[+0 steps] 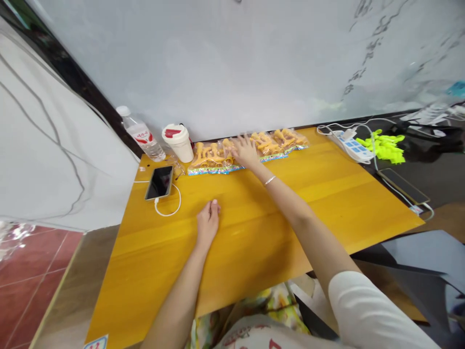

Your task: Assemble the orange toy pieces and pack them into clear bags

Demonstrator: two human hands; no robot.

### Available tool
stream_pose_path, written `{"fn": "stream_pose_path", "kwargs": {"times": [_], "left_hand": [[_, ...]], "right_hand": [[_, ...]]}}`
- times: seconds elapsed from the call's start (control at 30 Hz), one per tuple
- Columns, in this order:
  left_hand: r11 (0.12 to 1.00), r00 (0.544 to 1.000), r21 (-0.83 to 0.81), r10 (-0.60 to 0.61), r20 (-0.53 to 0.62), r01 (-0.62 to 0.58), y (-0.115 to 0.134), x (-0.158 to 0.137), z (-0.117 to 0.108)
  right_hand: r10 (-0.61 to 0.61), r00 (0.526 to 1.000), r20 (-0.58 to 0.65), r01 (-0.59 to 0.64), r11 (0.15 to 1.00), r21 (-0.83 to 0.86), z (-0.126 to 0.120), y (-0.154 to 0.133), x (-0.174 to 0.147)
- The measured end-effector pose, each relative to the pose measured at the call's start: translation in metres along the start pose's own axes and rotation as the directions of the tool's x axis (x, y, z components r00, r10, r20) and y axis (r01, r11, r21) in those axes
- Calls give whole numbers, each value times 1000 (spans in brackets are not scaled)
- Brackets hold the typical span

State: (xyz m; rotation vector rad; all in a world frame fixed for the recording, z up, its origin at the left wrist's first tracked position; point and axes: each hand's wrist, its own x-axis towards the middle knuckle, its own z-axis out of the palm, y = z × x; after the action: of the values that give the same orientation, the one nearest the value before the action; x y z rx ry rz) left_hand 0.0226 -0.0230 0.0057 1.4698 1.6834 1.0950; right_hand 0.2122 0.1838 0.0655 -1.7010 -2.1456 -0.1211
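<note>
A row of clear plastic packets (209, 157) with orange-yellow plastic pieces inside lies along the back of the wooden table (232, 213), against the whiteboard. My right hand (244, 149) reaches over the middle of this row with its fingers spread, slightly blurred; it seems to rest on a packet, though I cannot tell whether it presses on it. Further right in the row are more packets (279, 141). My left hand (208, 218) rests on the bare wood nearer to me, fingers curled in. Whether anything is inside that fist is hidden.
Left of the packets stand a white cup (178, 144) with a red-marked lid and a water bottle (142, 135). A phone (159, 183) with a white cable lies before them. At right are a power strip (351, 147), bright yellow-green pieces (385, 146) and another phone (404, 186).
</note>
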Motion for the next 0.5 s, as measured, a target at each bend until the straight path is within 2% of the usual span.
{"fn": "stream_pose_path", "kwargs": {"times": [0.1,0.17,0.27,0.37,0.5], "left_hand": [[1000,1000,-9,0,0,0,1,0,0],[1000,1000,-18,2,-1,-2,1,1,0],[1000,1000,-29,10,-3,-10,0,1,1],[999,1000,-46,9,-10,-10,0,2,1],[996,999,-77,-37,6,37,4,1,0]], "right_hand": [[159,986,-58,-161,987,-16,-13,41,0],[271,963,-8,-271,962,-30,-19,68,-6],[289,955,68,-287,957,-47,-26,95,-22],[293,954,68,-288,955,-77,-35,100,-43],[333,941,64,-320,934,-157,-53,88,-82]]}}
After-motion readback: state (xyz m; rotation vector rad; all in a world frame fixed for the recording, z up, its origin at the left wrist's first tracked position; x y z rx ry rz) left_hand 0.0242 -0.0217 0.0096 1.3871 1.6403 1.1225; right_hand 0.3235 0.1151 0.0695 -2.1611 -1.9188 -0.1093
